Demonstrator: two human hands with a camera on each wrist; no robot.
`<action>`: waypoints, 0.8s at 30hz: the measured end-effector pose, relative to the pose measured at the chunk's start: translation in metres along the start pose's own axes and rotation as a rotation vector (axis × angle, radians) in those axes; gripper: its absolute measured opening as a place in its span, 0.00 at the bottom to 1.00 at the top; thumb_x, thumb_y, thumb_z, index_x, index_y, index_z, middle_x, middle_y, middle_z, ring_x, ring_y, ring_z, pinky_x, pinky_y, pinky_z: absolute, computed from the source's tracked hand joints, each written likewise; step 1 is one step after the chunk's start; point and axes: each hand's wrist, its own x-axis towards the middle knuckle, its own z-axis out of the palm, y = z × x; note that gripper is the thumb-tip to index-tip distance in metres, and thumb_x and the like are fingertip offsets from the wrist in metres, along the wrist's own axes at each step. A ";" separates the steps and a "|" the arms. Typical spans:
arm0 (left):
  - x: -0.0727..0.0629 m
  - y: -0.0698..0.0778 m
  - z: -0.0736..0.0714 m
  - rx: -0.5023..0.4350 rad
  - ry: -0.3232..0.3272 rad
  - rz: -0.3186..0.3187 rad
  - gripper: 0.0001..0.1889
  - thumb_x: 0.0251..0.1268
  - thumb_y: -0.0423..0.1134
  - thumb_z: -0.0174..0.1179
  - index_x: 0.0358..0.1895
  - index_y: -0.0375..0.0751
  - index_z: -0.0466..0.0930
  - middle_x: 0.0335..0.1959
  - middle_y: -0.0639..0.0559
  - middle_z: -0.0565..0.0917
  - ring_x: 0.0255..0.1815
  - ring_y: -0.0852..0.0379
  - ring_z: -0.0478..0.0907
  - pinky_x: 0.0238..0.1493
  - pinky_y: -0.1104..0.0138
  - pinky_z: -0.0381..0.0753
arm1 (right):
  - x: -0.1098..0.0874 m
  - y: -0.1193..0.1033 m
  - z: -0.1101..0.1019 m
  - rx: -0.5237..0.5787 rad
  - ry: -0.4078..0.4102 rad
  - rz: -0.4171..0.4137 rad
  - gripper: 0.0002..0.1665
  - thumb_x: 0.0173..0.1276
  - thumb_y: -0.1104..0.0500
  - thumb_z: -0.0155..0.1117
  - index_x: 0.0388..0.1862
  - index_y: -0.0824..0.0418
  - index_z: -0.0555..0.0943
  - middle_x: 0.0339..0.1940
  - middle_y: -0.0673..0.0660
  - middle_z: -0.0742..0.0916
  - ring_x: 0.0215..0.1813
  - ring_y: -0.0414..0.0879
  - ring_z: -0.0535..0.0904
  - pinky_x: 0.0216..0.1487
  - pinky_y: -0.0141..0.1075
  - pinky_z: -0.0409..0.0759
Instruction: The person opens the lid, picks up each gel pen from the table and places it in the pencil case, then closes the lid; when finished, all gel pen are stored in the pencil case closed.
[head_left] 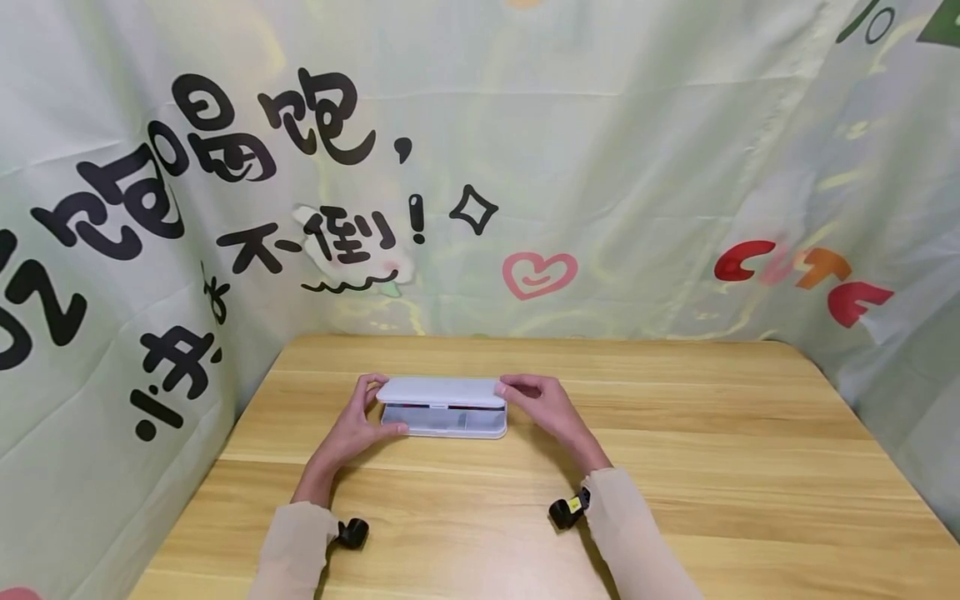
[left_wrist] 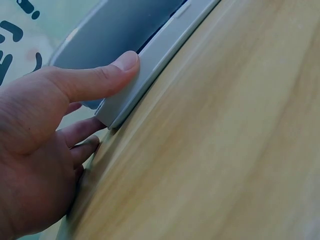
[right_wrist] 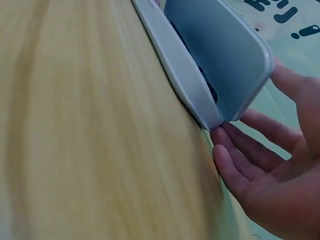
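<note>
A pale pencil case (head_left: 423,422) lies lengthwise on the table, its hinged lid (head_left: 442,389) raised partway. Some dark and reddish contents show in the gap, too little to make out. At the left end, my left hand (head_left: 352,429) grips the case: the thumb (left_wrist: 112,77) presses the front rim and the fingers reach round the end. My right hand (head_left: 551,408) holds the right end, with its thumb at the lid's edge. In the right wrist view, other fingers (right_wrist: 250,137) touch the case's lower corner and the lid's back.
The wood-grain table (head_left: 712,467) extends around the case on all sides. Behind it hangs a pale printed curtain (head_left: 615,167) with lettering and a pink heart. Small black cameras (head_left: 352,533) sit at both wrists.
</note>
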 end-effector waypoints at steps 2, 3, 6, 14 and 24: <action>0.001 0.000 0.001 0.004 -0.001 0.014 0.44 0.52 0.34 0.80 0.69 0.42 0.60 0.71 0.35 0.73 0.77 0.37 0.62 0.76 0.36 0.48 | -0.002 0.002 -0.002 -0.026 -0.049 -0.022 0.32 0.68 0.43 0.73 0.65 0.59 0.82 0.61 0.58 0.86 0.62 0.52 0.82 0.64 0.47 0.78; 0.001 0.000 0.001 0.015 -0.001 0.023 0.44 0.53 0.35 0.80 0.69 0.41 0.61 0.71 0.35 0.72 0.77 0.37 0.61 0.76 0.37 0.48 | -0.003 0.002 -0.004 -0.031 -0.076 -0.039 0.32 0.68 0.45 0.73 0.66 0.60 0.81 0.62 0.59 0.85 0.63 0.53 0.81 0.66 0.48 0.77; 0.001 0.000 0.002 0.028 -0.001 0.039 0.43 0.53 0.35 0.80 0.69 0.40 0.63 0.72 0.34 0.71 0.77 0.37 0.61 0.76 0.39 0.52 | -0.004 0.005 -0.007 -0.015 -0.151 -0.071 0.33 0.68 0.51 0.75 0.68 0.62 0.79 0.65 0.62 0.83 0.65 0.55 0.80 0.67 0.50 0.76; 0.004 -0.001 0.003 0.054 -0.034 0.078 0.44 0.52 0.36 0.80 0.73 0.40 0.67 0.74 0.37 0.69 0.78 0.40 0.60 0.77 0.43 0.52 | -0.005 0.009 -0.011 -0.047 -0.186 -0.120 0.34 0.65 0.56 0.77 0.69 0.63 0.79 0.68 0.61 0.82 0.69 0.56 0.76 0.70 0.51 0.72; -0.002 -0.001 -0.003 0.079 -0.070 0.046 0.39 0.64 0.42 0.73 0.77 0.45 0.66 0.79 0.40 0.62 0.81 0.39 0.52 0.77 0.39 0.47 | -0.002 0.013 -0.006 -0.045 -0.191 -0.145 0.34 0.64 0.60 0.78 0.68 0.66 0.79 0.68 0.62 0.81 0.70 0.59 0.75 0.70 0.53 0.72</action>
